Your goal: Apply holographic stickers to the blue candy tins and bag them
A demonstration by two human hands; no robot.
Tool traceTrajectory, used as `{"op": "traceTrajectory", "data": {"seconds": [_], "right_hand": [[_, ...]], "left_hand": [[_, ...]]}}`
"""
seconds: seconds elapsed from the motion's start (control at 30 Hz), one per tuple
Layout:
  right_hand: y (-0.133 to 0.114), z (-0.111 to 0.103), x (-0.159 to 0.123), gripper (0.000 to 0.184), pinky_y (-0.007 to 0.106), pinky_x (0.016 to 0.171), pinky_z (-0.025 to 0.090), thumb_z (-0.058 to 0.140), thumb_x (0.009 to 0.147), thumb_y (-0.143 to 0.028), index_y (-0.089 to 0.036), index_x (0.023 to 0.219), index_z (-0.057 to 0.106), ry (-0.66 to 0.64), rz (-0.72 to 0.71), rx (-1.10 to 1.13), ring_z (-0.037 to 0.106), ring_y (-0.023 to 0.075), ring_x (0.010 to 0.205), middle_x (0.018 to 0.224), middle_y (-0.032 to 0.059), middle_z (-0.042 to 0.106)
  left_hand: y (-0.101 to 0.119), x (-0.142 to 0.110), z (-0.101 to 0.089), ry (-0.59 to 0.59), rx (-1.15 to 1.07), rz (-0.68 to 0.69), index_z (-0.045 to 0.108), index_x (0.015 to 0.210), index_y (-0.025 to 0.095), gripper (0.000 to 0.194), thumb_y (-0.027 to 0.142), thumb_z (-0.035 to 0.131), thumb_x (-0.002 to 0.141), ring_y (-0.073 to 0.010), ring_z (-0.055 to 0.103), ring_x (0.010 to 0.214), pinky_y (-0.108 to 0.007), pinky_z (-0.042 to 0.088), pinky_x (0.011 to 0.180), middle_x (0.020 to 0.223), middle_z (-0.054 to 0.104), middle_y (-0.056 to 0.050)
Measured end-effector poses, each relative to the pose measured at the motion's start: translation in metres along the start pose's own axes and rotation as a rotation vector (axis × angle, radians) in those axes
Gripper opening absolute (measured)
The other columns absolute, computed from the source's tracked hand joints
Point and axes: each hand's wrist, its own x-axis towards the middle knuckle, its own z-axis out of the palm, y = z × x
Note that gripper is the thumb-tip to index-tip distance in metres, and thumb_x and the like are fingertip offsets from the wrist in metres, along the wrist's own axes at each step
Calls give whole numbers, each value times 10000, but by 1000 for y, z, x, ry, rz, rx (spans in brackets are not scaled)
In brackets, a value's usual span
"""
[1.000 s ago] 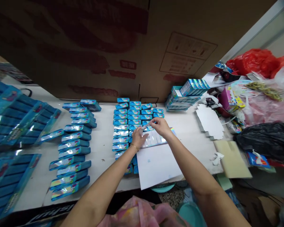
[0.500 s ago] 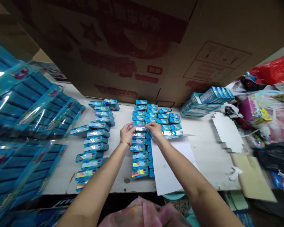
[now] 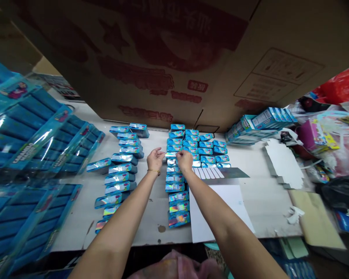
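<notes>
In the middle of the table, blue boxes with shiny tops (image 3: 174,178) stand in a column. My right hand (image 3: 185,160) is closed over one of them, its fingertips pinching the right end of a thin shiny sticker strip (image 3: 171,154). At the strip's left end is my left hand (image 3: 155,159), its thumb tip close to it and its fingers apart. A dark sheet with several white strips (image 3: 208,173) extends to the right from beside my right wrist. Under my right forearm lies a white paper sheet (image 3: 222,205).
More blue boxes (image 3: 119,168) form an uneven column on the left. Plastic-wrapped blue packs (image 3: 26,128) are stacked at far left. A big cardboard carton (image 3: 174,66) rises behind. Display boxes (image 3: 244,130), torn white card (image 3: 283,162) and bagged clutter (image 3: 322,135) fill the right.
My left hand has loosened its pinch, and its fingers are further apart. My right hand has curled in over the box top. More of the sheet with white strips shows. The view has shifted slightly.
</notes>
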Motion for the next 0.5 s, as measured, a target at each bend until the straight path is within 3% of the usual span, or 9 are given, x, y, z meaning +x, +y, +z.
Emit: {"op": "traceTrajectory", "data": {"seconds": [0.2, 0.27, 0.4, 0.5], "right_hand": [[1, -5, -7, 247, 265, 671, 388, 417, 818, -215, -200, 976, 607, 13, -89, -303, 541, 173, 811, 953, 73, 578], [3, -8, -13, 290, 280, 678, 387, 377, 838, -195, -227, 1043, 579, -49, -210, -435, 530, 183, 839, 997, 82, 549], [-5, -16, -22, 356, 340, 722, 378, 401, 824, -171, -221, 1160, 508, -204, -426, -698, 513, 222, 888, 1054, 120, 523], [-18, -41, -22, 315, 340, 718, 377, 400, 827, -185, -226, 1092, 566, -249, -447, -741, 530, 221, 863, 1060, 107, 536]], "left_hand": [[-11, -2, -3, 19, 235, -1, 577, 930, 139, 332, 186, 563, 602, -141, 593, 664, -290, 473, 692, 768, 625, -37], [-13, -7, -5, -15, 356, 91, 614, 891, 156, 289, 143, 473, 639, -157, 599, 761, -301, 463, 762, 851, 640, -53], [-14, -18, -6, -149, 561, 243, 647, 881, 184, 394, 70, 404, 593, -192, 546, 970, -315, 406, 892, 1009, 618, -51], [-6, -25, -6, -62, 677, 232, 644, 911, 159, 401, 75, 406, 600, -221, 527, 1003, -336, 397, 901, 1047, 592, -86]]}}
